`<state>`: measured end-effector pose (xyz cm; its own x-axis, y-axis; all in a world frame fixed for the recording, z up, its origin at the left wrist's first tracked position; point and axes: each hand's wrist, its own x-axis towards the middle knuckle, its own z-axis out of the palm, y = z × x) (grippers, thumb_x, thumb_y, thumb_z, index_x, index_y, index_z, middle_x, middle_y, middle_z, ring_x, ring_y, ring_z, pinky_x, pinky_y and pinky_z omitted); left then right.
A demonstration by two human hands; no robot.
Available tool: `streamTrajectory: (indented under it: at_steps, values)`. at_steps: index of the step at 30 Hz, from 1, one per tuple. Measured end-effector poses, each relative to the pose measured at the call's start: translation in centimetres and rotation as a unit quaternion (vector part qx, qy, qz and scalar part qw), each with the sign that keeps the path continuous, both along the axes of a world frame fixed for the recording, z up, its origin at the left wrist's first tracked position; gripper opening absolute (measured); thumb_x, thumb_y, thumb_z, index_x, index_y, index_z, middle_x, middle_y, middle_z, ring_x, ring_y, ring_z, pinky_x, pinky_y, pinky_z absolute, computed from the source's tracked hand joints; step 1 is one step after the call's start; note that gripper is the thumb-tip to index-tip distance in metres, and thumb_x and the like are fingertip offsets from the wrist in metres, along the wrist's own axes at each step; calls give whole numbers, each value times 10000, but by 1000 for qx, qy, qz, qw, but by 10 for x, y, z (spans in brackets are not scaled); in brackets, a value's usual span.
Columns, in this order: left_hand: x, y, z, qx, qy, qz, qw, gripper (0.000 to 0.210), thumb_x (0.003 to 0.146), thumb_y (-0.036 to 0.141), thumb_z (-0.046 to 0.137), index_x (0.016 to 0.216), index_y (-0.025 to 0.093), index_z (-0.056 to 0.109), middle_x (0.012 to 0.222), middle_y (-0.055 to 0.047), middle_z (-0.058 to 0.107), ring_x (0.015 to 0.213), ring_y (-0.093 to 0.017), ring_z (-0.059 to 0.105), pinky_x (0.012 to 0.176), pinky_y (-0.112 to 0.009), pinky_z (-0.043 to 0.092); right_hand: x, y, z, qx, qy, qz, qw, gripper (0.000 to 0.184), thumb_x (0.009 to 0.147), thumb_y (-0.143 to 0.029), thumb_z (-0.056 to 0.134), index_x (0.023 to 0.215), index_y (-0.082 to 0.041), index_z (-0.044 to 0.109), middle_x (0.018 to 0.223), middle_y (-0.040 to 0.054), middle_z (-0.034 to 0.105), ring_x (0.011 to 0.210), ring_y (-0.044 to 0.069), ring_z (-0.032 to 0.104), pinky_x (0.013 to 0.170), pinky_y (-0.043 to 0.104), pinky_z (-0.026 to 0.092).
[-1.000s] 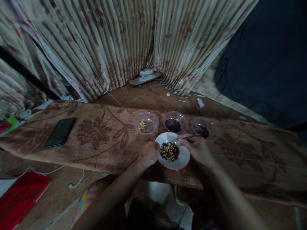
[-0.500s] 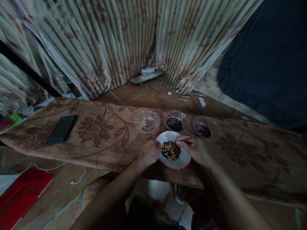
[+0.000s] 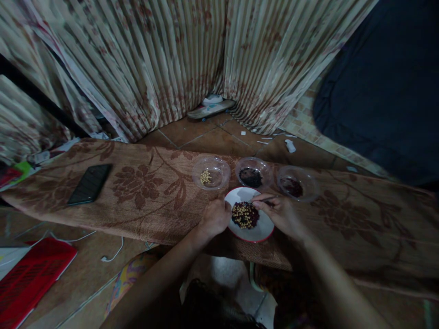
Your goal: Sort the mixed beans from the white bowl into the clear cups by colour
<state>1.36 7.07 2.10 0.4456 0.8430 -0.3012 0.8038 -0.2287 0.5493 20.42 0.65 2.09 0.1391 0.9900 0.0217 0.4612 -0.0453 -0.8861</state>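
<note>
Working at a cloth-covered table (image 3: 161, 226), seemingly partway through

The red-rimmed plate (image 3: 266, 225) sits at the table's near edge, between the two hands. The left hand (image 3: 215, 216) is curled closed at its left rim, seemingly gripping it; the right hand (image 3: 278, 213) pinches a slim utensil, its fingertips over the upper right of the plate.

Three clear plastic tubs stand in a row just beyond: the left tub (image 3: 219, 176), the middle tub (image 3: 245, 163) and the right tub (image 3: 309, 186).

As for progress, the mixed heap (image 3: 245, 215) of pale and dark beans or seeds lies on the plate, kinds jumbled together. By comparison, each tub appears to hold one kind: pale yellow beans (image 3: 206, 177) at left, blackish seeds (image 3: 251, 177) in the middle, dark reddish ones (image 3: 294, 187) at right. I judge the unseparated share considerable.

Smallest is the utensil (image 3: 269, 198), too dim to name; whether its tip grips anything, I cannot tell.
</note>
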Motion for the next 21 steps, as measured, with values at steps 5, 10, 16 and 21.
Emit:
streamTrajectory:
  at_steps: [5, 10, 16, 21]
  values:
    - [1, 1, -2, 23, 8, -16, 1000, 345, 891, 219, 290, 1052, 93, 568, 986, -150, 670, 918, -220, 640, 815, -296, 465, 2, -1, 4, 9, 2, 6, 1000, 254, 796, -409, 605, 862, -187, 707, 874, 56, 713, 854, 222, 647, 739, 316, 507]
    - [1, 1, -2, 10, -9, 14, 1000, 336, 886, 228, 305, 1081, 110, 552, 966, -131, 681, 914, -199, 642, 831, -281, 460, 2, -2, 12, 38, 24, -4, 999, 213, 799, -380, 617, 858, -196, 708, 837, 39, 701, 781, 187, 640, 687, 280, 502]
    - [0, 0, -9, 35, -12, 15, 999, 337, 890, 242, 301, 1055, 105, 561, 955, -136, 681, 899, -206, 644, 837, -292, 462, -6, 6, 28, 73, 74, -72, 992, 204, 786, -364, 639, 874, -192, 705, 759, 34, 695, 663, 163, 634, 566, 250, 493]
    - [0, 0, -7, 34, -31, 10, 999, 327, 873, 217, 311, 1042, 96, 563, 936, -142, 684, 882, -216, 651, 811, -300, 474, -29, 42, 43, 124, 79, -59, 987, 204, 784, -364, 634, 834, -182, 711, 794, 44, 709, 656, 154, 645, 579, 253, 520]
